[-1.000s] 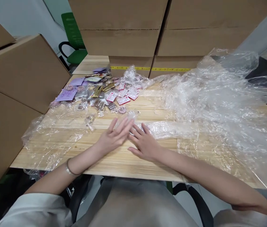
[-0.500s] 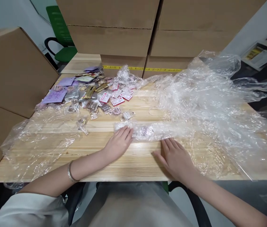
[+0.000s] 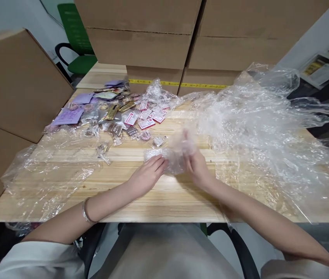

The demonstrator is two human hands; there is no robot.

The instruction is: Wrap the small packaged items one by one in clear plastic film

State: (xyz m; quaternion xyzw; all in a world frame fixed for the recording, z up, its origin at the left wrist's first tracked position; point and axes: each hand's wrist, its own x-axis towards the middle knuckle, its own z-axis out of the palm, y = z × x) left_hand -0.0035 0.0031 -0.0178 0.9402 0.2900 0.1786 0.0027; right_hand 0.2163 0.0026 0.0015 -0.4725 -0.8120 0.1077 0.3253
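Observation:
My left hand [image 3: 146,177] lies flat on the wooden table [image 3: 158,201], its fingertips pressing the left end of a rolled strip of clear plastic film [image 3: 167,159]. My right hand [image 3: 196,164] grips the same film and lifts its right part up and over toward the left; the film partly covers the fingers. A small wrapped item shows faintly inside the roll. Behind the hands lies a scatter of small packaged items [image 3: 115,112], purple, gold and red-and-white.
A large heap of crumpled clear film [image 3: 263,128] covers the table's right half. More flat film [image 3: 54,170] lies at the left. Stacked cardboard boxes [image 3: 141,35] stand behind and at the left [image 3: 16,81]. A green chair [image 3: 75,35] is at the back left.
My right hand left the table at the right, took hold of the film and raised it toward the left. The left hand stayed pressing the film's left end.

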